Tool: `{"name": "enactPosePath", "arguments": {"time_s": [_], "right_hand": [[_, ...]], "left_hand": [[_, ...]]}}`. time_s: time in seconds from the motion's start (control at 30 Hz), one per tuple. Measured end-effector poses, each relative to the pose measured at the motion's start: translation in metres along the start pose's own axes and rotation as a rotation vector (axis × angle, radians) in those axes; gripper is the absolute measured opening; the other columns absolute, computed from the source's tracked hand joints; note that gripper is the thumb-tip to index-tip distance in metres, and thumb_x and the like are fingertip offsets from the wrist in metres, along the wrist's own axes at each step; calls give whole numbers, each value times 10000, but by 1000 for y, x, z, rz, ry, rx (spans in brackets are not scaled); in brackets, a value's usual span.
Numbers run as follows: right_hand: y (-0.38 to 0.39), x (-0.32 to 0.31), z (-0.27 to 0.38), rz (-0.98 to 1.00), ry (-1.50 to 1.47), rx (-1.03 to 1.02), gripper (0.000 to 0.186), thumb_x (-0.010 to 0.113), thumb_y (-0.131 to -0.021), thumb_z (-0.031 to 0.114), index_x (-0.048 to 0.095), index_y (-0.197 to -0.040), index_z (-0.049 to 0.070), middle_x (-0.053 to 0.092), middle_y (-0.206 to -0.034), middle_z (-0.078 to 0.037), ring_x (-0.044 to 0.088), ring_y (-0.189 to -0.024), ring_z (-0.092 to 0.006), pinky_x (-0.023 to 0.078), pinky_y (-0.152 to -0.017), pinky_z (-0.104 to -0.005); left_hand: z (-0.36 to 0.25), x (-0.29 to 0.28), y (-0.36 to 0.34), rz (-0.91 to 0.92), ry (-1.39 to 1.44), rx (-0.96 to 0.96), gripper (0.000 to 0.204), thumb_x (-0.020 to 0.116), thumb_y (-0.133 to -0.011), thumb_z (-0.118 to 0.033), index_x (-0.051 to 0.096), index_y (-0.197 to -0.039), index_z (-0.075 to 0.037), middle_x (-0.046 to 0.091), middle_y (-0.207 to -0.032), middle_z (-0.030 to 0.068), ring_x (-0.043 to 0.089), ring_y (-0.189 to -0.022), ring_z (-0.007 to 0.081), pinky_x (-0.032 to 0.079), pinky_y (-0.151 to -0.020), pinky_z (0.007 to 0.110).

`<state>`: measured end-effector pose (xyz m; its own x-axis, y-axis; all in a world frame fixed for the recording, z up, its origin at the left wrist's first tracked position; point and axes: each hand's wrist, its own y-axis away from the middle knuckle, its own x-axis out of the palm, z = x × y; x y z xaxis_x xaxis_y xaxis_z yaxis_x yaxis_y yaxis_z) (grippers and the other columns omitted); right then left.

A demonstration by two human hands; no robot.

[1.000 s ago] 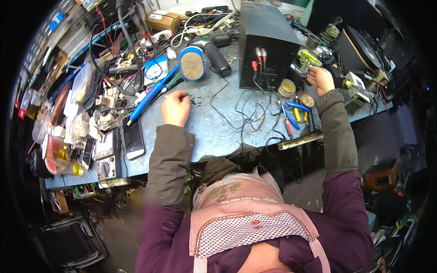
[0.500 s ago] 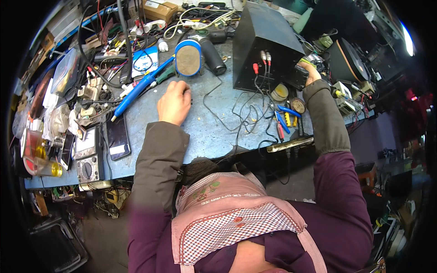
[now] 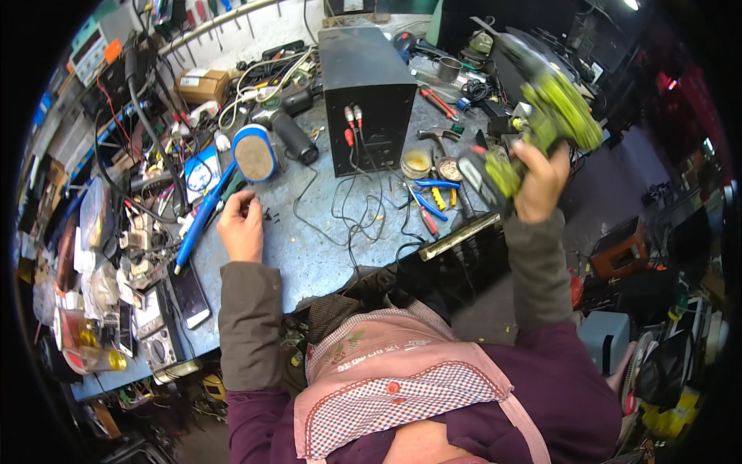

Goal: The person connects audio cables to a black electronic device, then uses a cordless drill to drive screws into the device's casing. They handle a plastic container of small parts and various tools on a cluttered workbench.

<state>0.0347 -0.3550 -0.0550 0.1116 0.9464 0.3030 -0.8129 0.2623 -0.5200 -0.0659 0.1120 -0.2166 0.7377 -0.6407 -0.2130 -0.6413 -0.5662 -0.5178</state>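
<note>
One hand, the right, has its fingers clasped round a lime-green cordless drill, up at the blue counter's right end! Left hand: fingers curled beside tiny dark screw-like bits; can't tell whether they pinch anything. So, drill aloft, apparently applied to nothing; bits lying loose. Black metal-cased unit mid-counter, blue-handled pliers nearer, white wall behind.

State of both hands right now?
Left hand: fingers curled closed; can't tell if anything small is inside.
Right hand: closed, holding the green power tool.
</note>
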Motion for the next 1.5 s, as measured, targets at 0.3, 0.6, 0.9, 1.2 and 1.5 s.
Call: {"name": "enactPosePath", "arguments": {"time_s": [0.3,0.6,0.9,1.2,1.5], "right_hand": [[188,-110,-1,19,-392,211,583,745,-1001,235,535,-1474,-34,649,-926,-122,666,-807,-253,584,-783,-431],[222,-107,9,163,-9,360,302,769,-981,83,722,-1275,36,767,-1128,-54,717,-1067,-179,572,-942,-341],[189,-42,21,287,452,-40,291,792,-866,8,777,-1156,0,799,-1059,-150,789,-942,-321,627,-862,-396],[182,-15,-8,307,515,-80,281,800,-853,2,769,-1132,-21,804,-1041,-142,789,-929,-328,624,-862,-405],[174,-11,-3,325,569,-125,298,783,-864,8,768,-1160,-23,811,-1030,-151,798,-926,-322,627,-867,-388]], "left_hand": [[-136,27,20,100,435,-90,155,748,-1084,-164,752,-1106,-10,802,-1011,125,742,-783,150,594,-633,279],[-234,171,20,772,888,-614,270,688,-1119,-214,695,-1286,-2,809,-1159,161,768,-817,160,581,-626,266],[-195,194,7,1013,1338,-896,170,640,-1138,-187,660,-1159,-19,760,-1109,185,571,-629,85,455,-466,199],[-182,189,-8,825,1416,-915,183,610,-1160,-228,642,-1143,-48,747,-1009,135,663,-662,121,540,-559,239],[-185,190,-6,776,1370,-783,181,646,-1144,-244,664,-1128,-65,779,-1039,114,741,-728,124,612,-644,261]]}}
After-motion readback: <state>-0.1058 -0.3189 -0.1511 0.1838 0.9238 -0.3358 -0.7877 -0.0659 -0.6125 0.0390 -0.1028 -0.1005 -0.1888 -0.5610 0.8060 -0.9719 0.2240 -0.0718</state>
